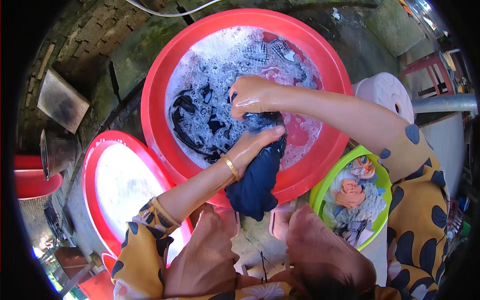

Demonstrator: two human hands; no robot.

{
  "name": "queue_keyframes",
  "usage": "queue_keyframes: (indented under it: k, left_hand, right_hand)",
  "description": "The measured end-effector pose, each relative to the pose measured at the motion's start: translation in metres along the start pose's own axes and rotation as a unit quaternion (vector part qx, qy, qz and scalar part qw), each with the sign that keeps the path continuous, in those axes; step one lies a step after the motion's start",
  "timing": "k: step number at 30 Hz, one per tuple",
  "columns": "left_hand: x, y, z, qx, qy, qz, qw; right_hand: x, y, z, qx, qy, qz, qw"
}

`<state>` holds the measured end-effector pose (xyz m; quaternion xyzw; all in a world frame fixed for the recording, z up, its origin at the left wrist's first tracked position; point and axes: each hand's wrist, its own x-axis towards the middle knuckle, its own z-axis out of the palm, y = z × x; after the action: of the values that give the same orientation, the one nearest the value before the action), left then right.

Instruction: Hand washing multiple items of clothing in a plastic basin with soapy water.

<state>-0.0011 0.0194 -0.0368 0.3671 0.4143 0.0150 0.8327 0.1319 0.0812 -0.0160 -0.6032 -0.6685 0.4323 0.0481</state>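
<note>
A bunched dark navy cloth garment (258, 180) hangs wet over the near rim of a large red plastic basin (159, 123). My left hand (253, 146), with a gold bangle at the wrist, grips the garment around its middle. Above it, my right hand (251, 96) is closed in a fist on the garment's upper end, over the suds. Foamy water (221, 48) fills the basin. Dark cloth (185, 105) floats at its left, and checked cloth (283, 50) lies half under the foam at the far side.
At the lower left stands a second red basin (90, 180) with bright, whitish contents. A lime-green tub (318, 191) of crumpled clothes (350, 193) stands at the right. Beyond it are a pale plastic stool (386, 90) and a grey pipe (446, 103). A metal bucket (58, 153) is at the far left.
</note>
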Motion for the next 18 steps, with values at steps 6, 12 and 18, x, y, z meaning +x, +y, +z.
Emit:
queue_keyframes:
  k: [6, 12, 18]
  left_hand:
    - [0.016, -0.004, 0.001, -0.041, 0.026, -0.021, 0.999]
    - [-0.015, 0.062, 0.060, -0.085, -0.039, 0.224, 0.970]
    - [-0.020, 0.033, 0.158, -0.054, -0.139, 0.266, 0.952]
  right_hand:
    - [0.003, 0.022, 0.001, 0.095, 0.067, 0.000, 0.993]
    - [-0.071, 0.006, -0.124, 0.485, -0.217, -0.231, 0.815]
    - [-0.155, 0.063, -0.095, 0.473, -0.166, -0.023, 0.865]
